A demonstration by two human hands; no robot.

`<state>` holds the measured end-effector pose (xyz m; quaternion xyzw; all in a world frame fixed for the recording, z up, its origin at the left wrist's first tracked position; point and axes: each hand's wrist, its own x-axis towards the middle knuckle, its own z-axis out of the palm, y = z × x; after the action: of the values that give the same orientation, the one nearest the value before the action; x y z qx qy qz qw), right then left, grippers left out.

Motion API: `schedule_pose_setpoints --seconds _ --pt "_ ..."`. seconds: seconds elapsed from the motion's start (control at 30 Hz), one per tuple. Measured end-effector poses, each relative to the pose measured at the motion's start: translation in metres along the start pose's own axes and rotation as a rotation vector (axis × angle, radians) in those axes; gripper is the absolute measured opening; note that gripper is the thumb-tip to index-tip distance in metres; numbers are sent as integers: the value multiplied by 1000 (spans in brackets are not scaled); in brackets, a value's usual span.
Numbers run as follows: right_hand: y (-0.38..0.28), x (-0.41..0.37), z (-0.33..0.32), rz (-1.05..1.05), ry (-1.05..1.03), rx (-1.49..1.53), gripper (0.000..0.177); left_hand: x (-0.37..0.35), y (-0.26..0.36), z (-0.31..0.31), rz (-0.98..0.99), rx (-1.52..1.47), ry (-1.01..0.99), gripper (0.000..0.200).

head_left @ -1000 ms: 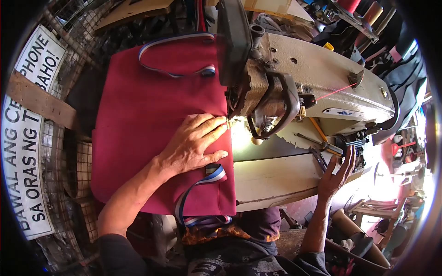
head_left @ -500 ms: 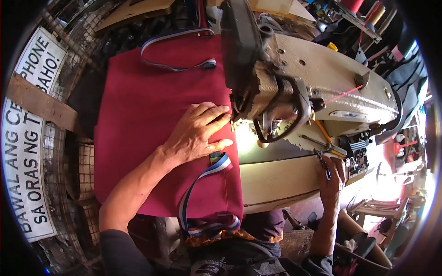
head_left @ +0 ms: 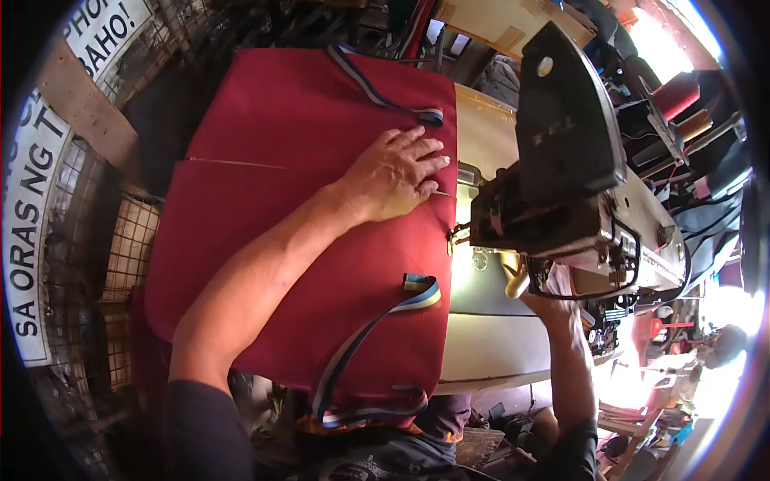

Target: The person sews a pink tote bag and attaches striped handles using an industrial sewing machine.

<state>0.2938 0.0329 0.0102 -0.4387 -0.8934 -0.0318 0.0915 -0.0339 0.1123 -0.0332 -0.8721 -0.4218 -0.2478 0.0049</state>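
My left hand point(head_left: 401, 172) lies on dark red fabric point(head_left: 321, 264), fingers apart, near the fabric's right edge. A thin pale point shows by the thumb; I cannot make out what it is. Two striped straps, a far one point(head_left: 373, 92) and a near one point(head_left: 353, 341), lie on the fabric. Its right edge runs beside the presser foot point(head_left: 457, 235) of the sewing machine point(head_left: 561, 128). My right hand point(head_left: 553, 289) reaches under the machine's arm, close to the lit bed. The machine hides most of its fingers, and what they hold does not show.
At the left, a wire mesh point(head_left: 128, 248) carries a lettered sign point(head_left: 40, 232) and a wooden strip point(head_left: 88, 100). A red thread spool point(head_left: 675, 96) stands on the right. Cardboard point(head_left: 489, 24) lies behind the machine.
My right hand has moved left from beside the tools to under the machine's arm. My left hand has shifted farther up the fabric, away from the presser foot. The camera view has turned.
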Motion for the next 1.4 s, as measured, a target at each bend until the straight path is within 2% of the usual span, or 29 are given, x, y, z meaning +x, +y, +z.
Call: schedule_pose_setpoints --seconds 0.17,0.4,0.8,0.93,1.0,1.07,1.13,1.2,1.27,1.3,1.37,1.4 --pt "22 52 7 41 -157 8 28 -1 6 -2 -58 9 -56 45" --pt "31 70 13 93 -234 23 30 -1 7 -2 -65 13 -59 44" --pt "35 85 21 129 -235 46 36 -1 5 2 -39 34 9 43" --pt "29 83 16 122 -140 66 38 -1 5 -2 -24 32 -25 46" --pt "7 68 6 118 3 140 39 -1 7 -3 -56 18 -7 50" --pt "-29 35 -10 215 185 258 40 -2 7 -2 -77 -6 14 55" --pt "-57 -16 -17 441 338 370 40 -2 5 -3 -76 -33 21 59" --pt "-59 -71 -9 679 380 361 41 0 3 0 -58 5 3 54" --pt "-38 -128 4 679 356 143 43 2 -1 4 -46 39 32 48" --pt "-32 -137 1 562 385 -34 39 3 -2 2 -54 7 40 43" --pt "-28 -148 -3 557 350 -78 37 7 -5 -8 -65 -64 55 34" --pt "-30 -150 -6 556 330 -102 36 11 -12 -19 -139 -158 56 31"
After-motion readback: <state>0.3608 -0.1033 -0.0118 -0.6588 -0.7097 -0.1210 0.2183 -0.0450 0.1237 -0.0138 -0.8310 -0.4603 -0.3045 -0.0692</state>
